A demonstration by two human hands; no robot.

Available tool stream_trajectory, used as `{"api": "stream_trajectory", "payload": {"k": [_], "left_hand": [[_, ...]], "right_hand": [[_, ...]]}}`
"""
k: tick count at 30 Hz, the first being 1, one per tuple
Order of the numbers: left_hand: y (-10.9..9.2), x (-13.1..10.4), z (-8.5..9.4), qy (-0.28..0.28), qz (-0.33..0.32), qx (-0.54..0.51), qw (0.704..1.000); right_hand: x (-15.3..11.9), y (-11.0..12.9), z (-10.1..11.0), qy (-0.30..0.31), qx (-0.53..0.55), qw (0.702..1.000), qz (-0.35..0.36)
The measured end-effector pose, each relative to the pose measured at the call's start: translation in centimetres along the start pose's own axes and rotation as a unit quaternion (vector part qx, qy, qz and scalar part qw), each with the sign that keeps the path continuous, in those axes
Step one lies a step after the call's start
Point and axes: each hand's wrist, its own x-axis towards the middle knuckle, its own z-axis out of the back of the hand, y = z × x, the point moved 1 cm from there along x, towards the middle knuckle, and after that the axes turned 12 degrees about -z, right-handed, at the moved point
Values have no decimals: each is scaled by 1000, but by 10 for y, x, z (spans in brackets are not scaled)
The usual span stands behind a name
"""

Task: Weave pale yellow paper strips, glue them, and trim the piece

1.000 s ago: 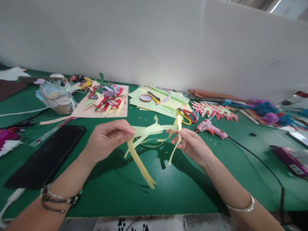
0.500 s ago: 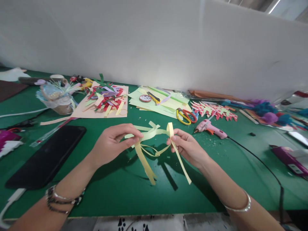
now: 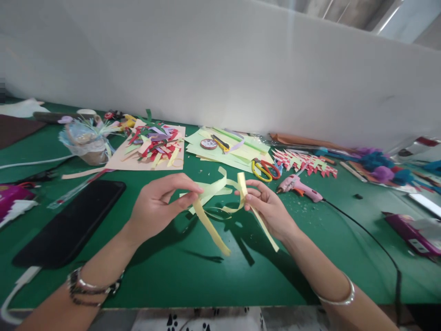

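Observation:
Between thumb and fingers, my left hand point(image 3: 165, 202) pinches a yellow paper strip point(image 3: 212, 230) that hangs down toward the right. Across from it, my right hand point(image 3: 265, 204) grips another pale yellow paper strip point(image 3: 242, 184), looped at its top, with a tail slanting down to the right. Pale green paper strips point(image 3: 217, 187) cross in the space between the hands, and thin curled strips show just below them. Which of these strips are joined to one another I cannot tell. Both hands are held above the green table point(image 3: 172, 285).
A black phone point(image 3: 72, 223) on a cable lies left. Behind are a pile of cut paper strips point(image 3: 158, 142), paper sheets point(image 3: 196, 149) with a cutter point(image 3: 220, 142), and scissors point(image 3: 263, 170). A pink glue gun point(image 3: 303, 186) with a trailing cord lies right.
The strip in my left hand has swung slightly right. The strip in my right hand has turned, and its tail has lifted a little. The view has shifted slightly.

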Motion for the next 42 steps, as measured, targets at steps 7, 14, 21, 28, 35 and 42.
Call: {"api": "stream_trajectory", "payload": {"k": [7, 14, 21, 28, 35, 42], "left_hand": [[-6, 2, -3, -39, 6, -4, 999], [-15, 7, -9, -50, 7, 27, 998], [-26, 10, -15, -71, 42, 68, 994], [-35, 9, -23, -99, 87, 68, 989], [-41, 6, -31, -116, 93, 48, 988], [-44, 1, -35, -143, 132, 32, 980]], "right_hand": [[-5, 6, -4, 30, 10, 999, 9], [-6, 13, -1, 37, 51, 998, 23], [-11, 24, -1, 7, 50, 996, 77], [-24, 40, -5, -46, -2, 986, 160], [-24, 65, -7, -27, -13, 982, 189], [-33, 91, -16, -11, -58, 975, 215]]}}
